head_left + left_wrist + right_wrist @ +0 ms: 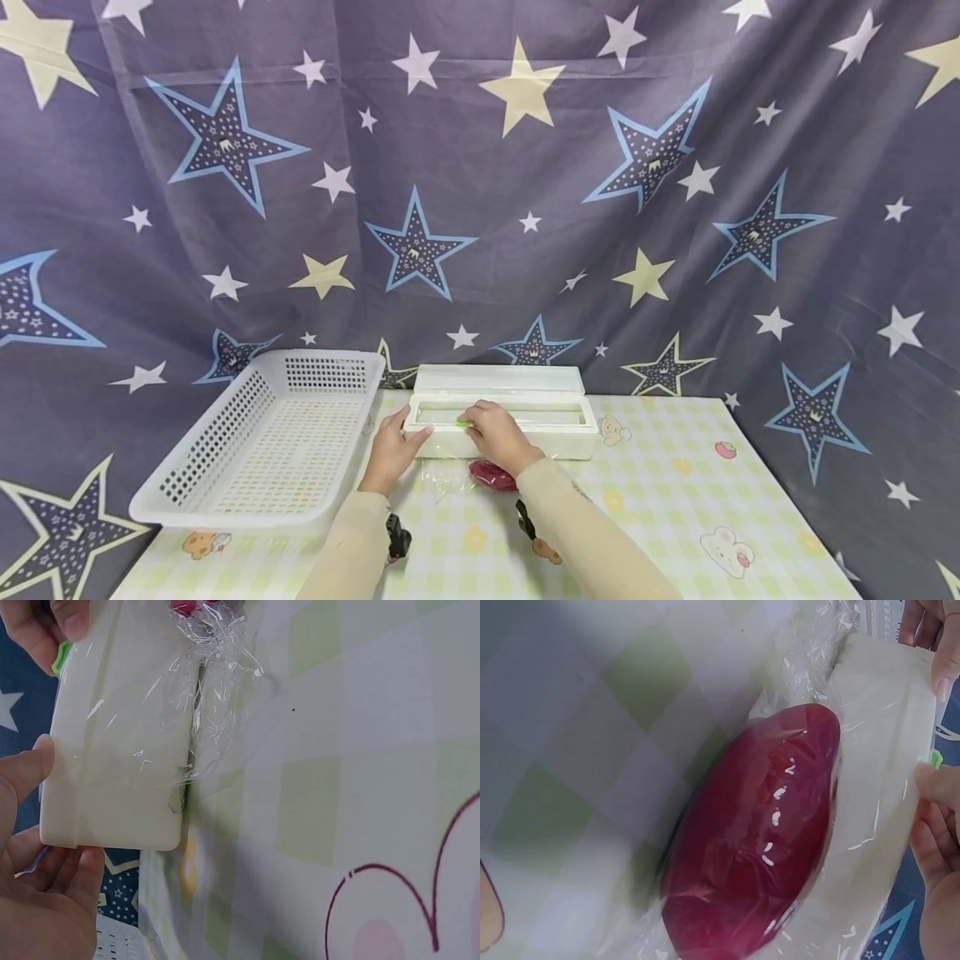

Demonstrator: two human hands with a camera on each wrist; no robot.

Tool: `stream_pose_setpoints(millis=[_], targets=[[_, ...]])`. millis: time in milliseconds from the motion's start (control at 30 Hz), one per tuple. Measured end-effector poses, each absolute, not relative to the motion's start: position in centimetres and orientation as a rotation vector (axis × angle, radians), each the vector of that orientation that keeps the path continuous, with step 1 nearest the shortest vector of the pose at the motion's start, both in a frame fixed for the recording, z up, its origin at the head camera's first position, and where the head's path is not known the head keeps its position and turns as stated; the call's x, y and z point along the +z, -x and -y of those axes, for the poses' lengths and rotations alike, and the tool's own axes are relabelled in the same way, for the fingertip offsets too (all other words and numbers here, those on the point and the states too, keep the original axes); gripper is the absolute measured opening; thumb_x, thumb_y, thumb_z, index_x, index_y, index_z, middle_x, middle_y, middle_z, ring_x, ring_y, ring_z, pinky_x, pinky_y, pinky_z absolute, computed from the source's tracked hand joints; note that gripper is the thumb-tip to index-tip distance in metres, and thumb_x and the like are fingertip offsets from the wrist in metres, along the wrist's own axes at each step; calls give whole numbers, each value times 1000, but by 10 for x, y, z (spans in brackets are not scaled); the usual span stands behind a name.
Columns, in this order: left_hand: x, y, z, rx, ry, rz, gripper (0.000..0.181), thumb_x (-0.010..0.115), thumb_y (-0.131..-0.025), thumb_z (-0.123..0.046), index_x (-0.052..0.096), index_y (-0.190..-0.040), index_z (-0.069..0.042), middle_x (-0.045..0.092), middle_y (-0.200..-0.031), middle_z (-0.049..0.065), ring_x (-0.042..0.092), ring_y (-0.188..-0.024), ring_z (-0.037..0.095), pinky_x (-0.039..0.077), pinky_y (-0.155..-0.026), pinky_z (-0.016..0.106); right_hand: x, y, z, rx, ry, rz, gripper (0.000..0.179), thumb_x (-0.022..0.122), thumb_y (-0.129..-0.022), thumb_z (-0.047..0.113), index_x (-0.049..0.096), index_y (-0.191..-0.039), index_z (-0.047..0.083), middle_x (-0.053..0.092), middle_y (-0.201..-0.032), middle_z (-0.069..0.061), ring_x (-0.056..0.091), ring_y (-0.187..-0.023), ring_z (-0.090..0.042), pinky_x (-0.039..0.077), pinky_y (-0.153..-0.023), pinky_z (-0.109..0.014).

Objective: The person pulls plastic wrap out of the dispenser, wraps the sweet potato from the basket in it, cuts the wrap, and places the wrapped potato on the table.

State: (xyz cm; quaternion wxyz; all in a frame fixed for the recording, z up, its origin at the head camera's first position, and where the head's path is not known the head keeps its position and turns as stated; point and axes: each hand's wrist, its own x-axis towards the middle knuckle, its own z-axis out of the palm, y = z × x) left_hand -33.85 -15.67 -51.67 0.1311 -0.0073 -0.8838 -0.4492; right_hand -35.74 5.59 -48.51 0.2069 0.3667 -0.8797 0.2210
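Observation:
A long white cling film dispenser stands on the table with its lid raised at the back. My left hand grips its left end, thumb on the near edge in the left wrist view. My right hand pinches a small green slider on the front rim, left of the middle. Clear cling film hangs down the front and lies crumpled on the table. Under the film rests a smooth dark-red oval thing, close against the dispenser; its kind cannot be told. My right forearm partly hides it in the head view.
A white perforated plastic basket stands on the left of the table. The checked tablecloth stretches to the right and front. Behind the table hangs a dark star-patterned curtain.

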Motion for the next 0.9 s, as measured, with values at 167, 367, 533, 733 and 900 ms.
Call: stream_pose_setpoints(millis=[167,367,533,733,900], targets=[[-517,340,158,-1302,24,2564,71,70,-96,-26,38,-147,12,42,-142,34,44,-131,48,35,-110,56,-482,358,-55,605,-1068,2439,22,74,-86,-6,75,-106,3,71,-99,-9,67,-96,-24,54,-91,-33],[-519,340,158,-1293,24,2565,71,71,-95,-25,38,-147,12,42,-142,34,43,-132,48,34,-111,56,-482,358,-55,584,-1099,2443,25,71,-87,-8,74,-109,3,71,-102,-9,67,-98,-24,53,-93,-34],[-519,340,158,-1304,30,2555,71,71,-95,-24,38,-146,13,42,-142,35,43,-131,49,34,-111,56,-483,359,-55,561,-1114,2439,29,70,-86,-10,74,-111,4,71,-102,-8,67,-98,-24,52,-94,-34],[-519,341,158,-1309,35,2554,71,71,-95,-25,39,-147,12,42,-142,35,45,-130,48,36,-109,56,-483,360,-55,549,-1133,2442,30,69,-86,-10,74,-112,4,71,-104,-7,66,-100,-24,51,-95,-33],[-520,341,158,-1302,31,2559,72,71,-95,-26,38,-147,12,42,-142,34,45,-130,49,36,-109,56,-481,359,-55,537,-1150,2455,31,68,-87,-10,74,-114,4,72,-106,-8,66,-102,-24,51,-97,-34]])
